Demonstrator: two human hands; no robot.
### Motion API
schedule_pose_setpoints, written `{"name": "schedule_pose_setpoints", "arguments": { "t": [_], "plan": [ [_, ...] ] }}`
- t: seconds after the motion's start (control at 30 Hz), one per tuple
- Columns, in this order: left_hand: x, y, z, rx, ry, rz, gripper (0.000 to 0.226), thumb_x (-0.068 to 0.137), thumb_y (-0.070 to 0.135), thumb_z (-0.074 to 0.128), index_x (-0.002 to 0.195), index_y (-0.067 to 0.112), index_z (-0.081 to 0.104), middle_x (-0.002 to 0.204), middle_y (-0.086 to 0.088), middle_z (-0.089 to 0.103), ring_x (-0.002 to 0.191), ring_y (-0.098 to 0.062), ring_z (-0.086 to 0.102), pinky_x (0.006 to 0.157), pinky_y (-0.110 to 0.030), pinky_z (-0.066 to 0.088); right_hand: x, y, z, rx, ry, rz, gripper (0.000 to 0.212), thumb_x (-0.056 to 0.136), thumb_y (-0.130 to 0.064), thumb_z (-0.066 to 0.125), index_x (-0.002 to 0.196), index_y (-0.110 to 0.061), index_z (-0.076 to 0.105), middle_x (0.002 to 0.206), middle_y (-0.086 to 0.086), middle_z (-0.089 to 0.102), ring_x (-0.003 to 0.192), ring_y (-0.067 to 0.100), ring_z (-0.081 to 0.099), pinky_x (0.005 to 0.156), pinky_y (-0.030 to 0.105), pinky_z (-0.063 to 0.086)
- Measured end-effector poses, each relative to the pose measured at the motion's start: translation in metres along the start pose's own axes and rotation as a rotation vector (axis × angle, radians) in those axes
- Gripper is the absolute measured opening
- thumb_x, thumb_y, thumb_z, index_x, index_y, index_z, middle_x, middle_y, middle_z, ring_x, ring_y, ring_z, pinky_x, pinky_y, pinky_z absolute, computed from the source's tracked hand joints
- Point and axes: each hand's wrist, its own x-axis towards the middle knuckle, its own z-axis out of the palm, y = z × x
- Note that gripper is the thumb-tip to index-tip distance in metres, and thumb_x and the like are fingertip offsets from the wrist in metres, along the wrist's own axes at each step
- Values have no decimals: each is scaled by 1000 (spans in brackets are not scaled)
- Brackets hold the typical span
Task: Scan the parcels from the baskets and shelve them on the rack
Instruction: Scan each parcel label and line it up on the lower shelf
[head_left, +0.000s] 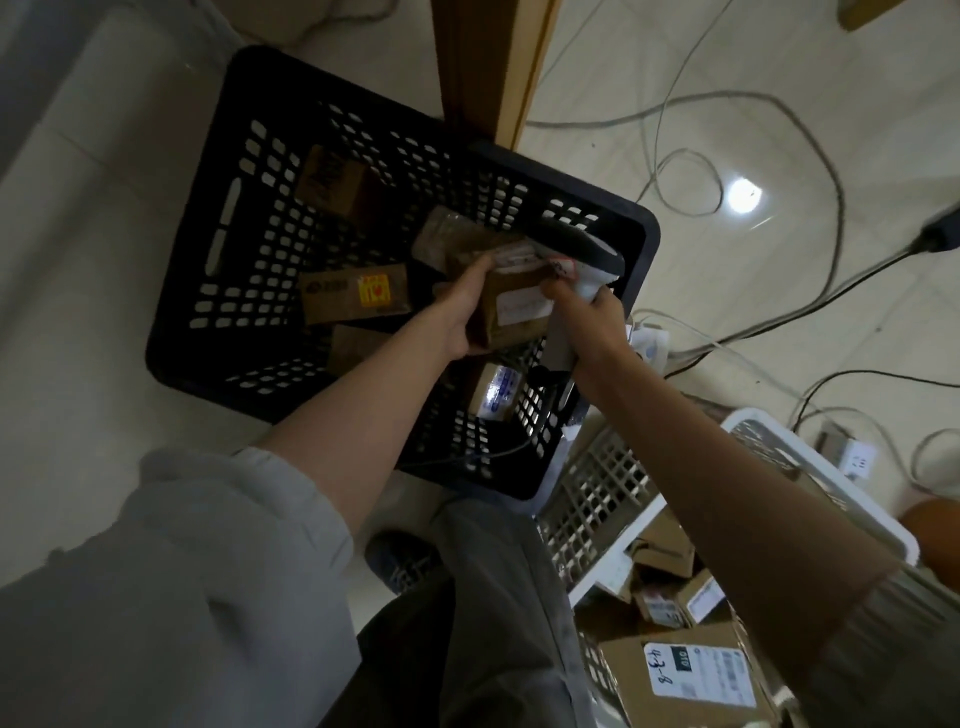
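Observation:
Over the black basket (187, 291) my left hand (460, 312) grips a small brown cardboard parcel (511, 306) with a white label on its top. My right hand (587, 322) holds a handheld scanner (582, 260), black on top with a white body, its head right beside the parcel's far edge. Inside the black basket lie several more brown parcels, one with a yellow sticker (356, 293), one near the far wall (330, 179) and a small white-taped one (493, 397).
A white basket (597, 488) at the lower right holds several labelled cardboard boxes (680, 670). Cables (691, 98) and power strips (857, 460) lie across the tiled floor on the right. A wooden post (498, 62) rises behind the black basket. My legs and a shoe (395, 564) are below.

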Motion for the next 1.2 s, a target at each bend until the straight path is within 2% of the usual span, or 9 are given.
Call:
{"name": "schedule_pose_setpoints", "arguments": {
  "t": [0.13,0.27,0.37,0.5,0.67,0.8,0.97,1.1,1.2],
  "plan": [
    [-52,-15,-45,-79,56,95,55,87,62,62,125,23,66,112,-9,74,99,-23,70,64,-30,57,-44,-6,12,65,-25,1,18,94,-15,66,111,-13,61,107,9,72,94,24,72,78,40,62],
    [-138,-31,-103,-188,141,225,80,70,61,77,139,30,52,123,-9,69,107,-28,69,81,-51,61,-116,-30,43,56,-113,-21,24,92,-21,70,114,-14,64,110,12,73,101,33,71,89,55,59],
    [-220,-36,-139,-276,231,310,72,74,54,80,135,28,50,124,-8,69,104,-25,72,78,-48,62,-186,-61,71,24,-229,-66,33,92,-22,71,124,-15,62,113,9,74,104,30,72,90,52,59],
    [-353,-34,-179,-349,350,423,50,88,41,73,130,22,51,110,-6,71,87,-19,72,59,-32,59,-293,-116,107,-27,-386,-146,37,91,-24,72,125,-18,58,116,8,72,106,29,71,88,50,60],
    [-520,-48,-226,-434,364,638,44,91,37,71,129,24,52,114,-6,72,100,-26,72,89,-48,59,-438,-180,149,-86,-579,-283,12,98,-12,63,108,-16,67,104,6,76,94,22,75,78,39,61],
    [-636,-74,-254,-501,421,795,64,88,38,73,140,25,39,121,-7,68,103,-26,71,91,-50,59,-544,-213,173,-197,-672,-431,11,98,-19,65,108,-21,69,101,4,77,95,23,74,81,43,61],
    [-756,-109,-291,-539,510,934,65,86,39,75,140,29,40,118,-7,71,107,-26,70,98,-50,54,-653,-245,200,-336,-795,-652,14,91,-22,69,102,-16,73,98,11,77,96,30,74,87,59,58],
    [-834,-138,-308,-514,569,1021,77,78,48,79,141,33,38,120,-1,71,110,-23,69,95,-45,54,-728,-265,216,-283,-951,-707,17,97,-6,62,107,-17,70,101,4,78,97,22,74,76,38,61],
    [-886,-154,-311,-518,634,1115,82,75,43,80,142,28,36,128,-1,66,110,-22,69,87,-41,57,-774,-277,224,-313,-1043,-766,18,98,-10,61,113,-16,69,108,3,77,104,22,72,83,41,60]
  ]
}}
